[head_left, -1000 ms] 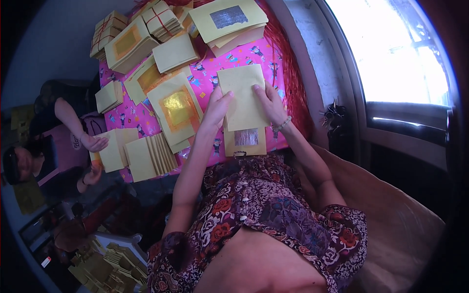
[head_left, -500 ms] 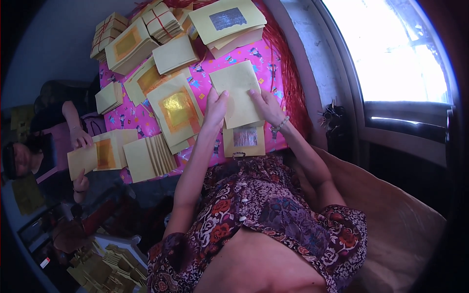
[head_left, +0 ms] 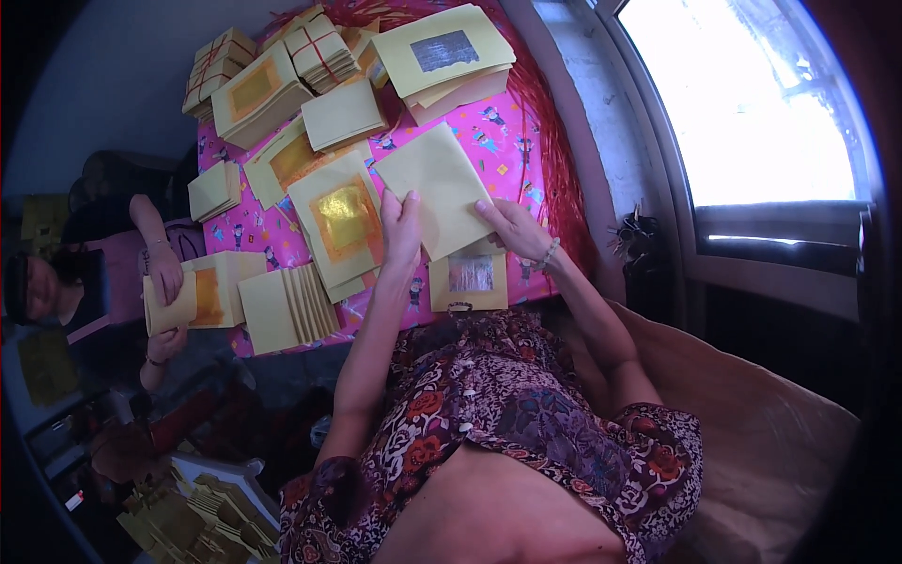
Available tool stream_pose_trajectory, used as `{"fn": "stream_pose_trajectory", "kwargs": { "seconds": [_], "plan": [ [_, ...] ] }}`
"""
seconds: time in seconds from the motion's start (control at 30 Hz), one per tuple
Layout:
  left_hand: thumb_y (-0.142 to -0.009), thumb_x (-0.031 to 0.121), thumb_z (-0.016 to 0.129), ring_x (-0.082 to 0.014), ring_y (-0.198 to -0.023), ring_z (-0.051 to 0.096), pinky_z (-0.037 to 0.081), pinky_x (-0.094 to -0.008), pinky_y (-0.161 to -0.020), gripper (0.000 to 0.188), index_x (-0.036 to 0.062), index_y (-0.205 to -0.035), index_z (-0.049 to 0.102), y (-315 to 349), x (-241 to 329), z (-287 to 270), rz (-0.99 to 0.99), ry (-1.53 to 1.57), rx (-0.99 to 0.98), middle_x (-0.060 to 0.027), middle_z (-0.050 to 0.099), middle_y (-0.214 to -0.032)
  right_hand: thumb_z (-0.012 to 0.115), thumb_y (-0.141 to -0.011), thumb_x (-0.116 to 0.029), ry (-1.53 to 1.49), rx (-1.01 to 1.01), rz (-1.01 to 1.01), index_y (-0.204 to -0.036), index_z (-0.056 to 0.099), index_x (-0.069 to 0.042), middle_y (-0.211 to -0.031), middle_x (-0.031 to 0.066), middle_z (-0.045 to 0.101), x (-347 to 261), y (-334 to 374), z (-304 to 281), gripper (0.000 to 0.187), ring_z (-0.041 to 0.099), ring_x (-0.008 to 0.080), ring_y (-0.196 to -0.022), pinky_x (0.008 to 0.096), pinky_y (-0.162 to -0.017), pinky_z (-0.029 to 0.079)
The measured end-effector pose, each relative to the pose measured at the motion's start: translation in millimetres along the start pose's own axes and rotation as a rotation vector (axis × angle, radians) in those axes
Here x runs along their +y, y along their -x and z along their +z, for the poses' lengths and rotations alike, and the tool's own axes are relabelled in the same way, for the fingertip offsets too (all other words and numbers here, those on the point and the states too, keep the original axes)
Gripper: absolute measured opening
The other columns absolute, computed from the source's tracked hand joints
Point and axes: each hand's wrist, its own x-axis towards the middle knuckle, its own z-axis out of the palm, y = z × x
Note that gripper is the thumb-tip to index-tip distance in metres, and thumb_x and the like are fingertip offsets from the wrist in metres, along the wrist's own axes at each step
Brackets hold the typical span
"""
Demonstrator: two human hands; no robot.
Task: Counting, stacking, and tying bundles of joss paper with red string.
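Note:
Between my hands is a plain yellow sheet of joss paper [head_left: 435, 193], tilted over the table. My left hand [head_left: 401, 227] is closed on its left edge, thumb on top. My right hand [head_left: 513, 229] pinches its right edge; a beaded bracelet circles that wrist. Directly below it, near the table's front edge, lies joss paper with a silver foil square [head_left: 470, 274], partly hidden by the held sheet. Just left of my left hand rests a pile topped by a gold foil square [head_left: 342, 216] with an orange border. Whether I hold one sheet or several, I cannot tell.
A pink patterned cloth [head_left: 484, 141] covers the table. Tied bundles [head_left: 322, 52] and a silver-foiled stack [head_left: 479, 66] stand at the back. Red plastic strands [head_left: 554, 141] hang along the right edge. At the left, a co-worker's hands [head_left: 167, 273] fold a gold-foiled sheet [head_left: 224, 282].
The held sheet has turned counterclockwise, with its top edge swung left. My hands moved slightly lower and stay on its two edges. The co-worker's hands have come closer together on their paper.

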Motion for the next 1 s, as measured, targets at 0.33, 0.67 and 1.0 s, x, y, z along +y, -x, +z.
{"fn": "stream_pose_trajectory", "kwargs": {
  "seconds": [0.33, 0.67, 1.0],
  "plan": [
    [-0.091, 0.007, 0.045, -0.0059, -0.071, 0.043, 0.039, -0.0242, -0.063, 0.01, 0.0027, -0.1, 0.044, 16.0, 1.2, -4.2, 0.095, -0.067, 0.046, 0.0004, 0.045, -0.079, 0.038, -0.097, -0.039, 0.002, -0.064, -0.134, -0.102, 0.054, -0.002, -0.081, 0.0021, 0.051, -1.5, -8.9, -13.3, 0.041, 0.05, 0.009, -0.074, 0.0263, -0.06, 0.042],
    [-0.09, 0.006, 0.044, -0.0082, -0.074, 0.046, 0.04, -0.0265, -0.064, 0.014, 0.0012, -0.103, 0.041, 51.9, 1.8, 10.1, 0.133, -0.139, -0.044, -0.0039, 0.048, -0.081, 0.043, -0.097, -0.03, -0.119, 0.197, -0.327, -0.087, 0.052, -0.001, -0.07, 0.0017, 0.048, -8.7, -14.0, 3.6, 0.032, 0.046, 0.0073, -0.07, 0.025, -0.063, 0.04],
    [-0.09, 0.004, 0.044, -0.0115, -0.092, 0.054, 0.045, -0.0261, -0.08, 0.024, 0.0005, -0.114, 0.044, 37.3, -13.4, -1.6, 0.02, -0.209, -0.06, -0.0077, 0.055, -0.104, 0.041, -0.096, -0.035, -0.09, 0.241, -0.371, -0.092, 0.056, 0.002, -0.069, 0.0027, 0.05, 8.0, -35.1, 6.3, 0.04, 0.048, 0.0105, -0.069, 0.026, -0.064, 0.042]
  ]
}}
